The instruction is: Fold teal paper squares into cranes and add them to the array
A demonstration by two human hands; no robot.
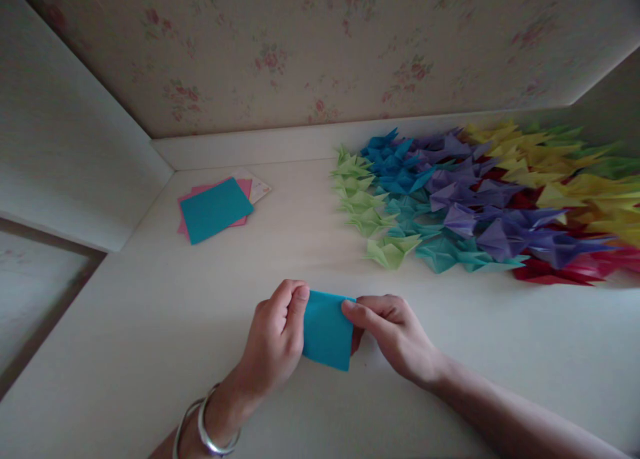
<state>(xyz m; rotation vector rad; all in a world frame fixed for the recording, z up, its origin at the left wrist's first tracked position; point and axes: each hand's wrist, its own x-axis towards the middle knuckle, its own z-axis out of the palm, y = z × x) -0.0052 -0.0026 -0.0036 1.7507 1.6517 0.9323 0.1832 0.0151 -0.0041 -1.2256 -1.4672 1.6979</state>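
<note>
Between my two hands is a blue piece of origami paper, roughly square, tilted a little and held above the white tabletop. My left hand grips its left edge with the thumb on top and the fingers curled. At the upper right corner, my right hand pinches the paper, thumb on the front and fingers behind. Whether the paper is folded over cannot be made out for certain. Silver bangles circle my left wrist.
At the back left lies a small stack of paper sheets, teal over pink, with a pale patterned piece poking out. Several rows of folded paper cranes in green, blue, purple, red and yellow fill the back right. A white panel rises at the left.
</note>
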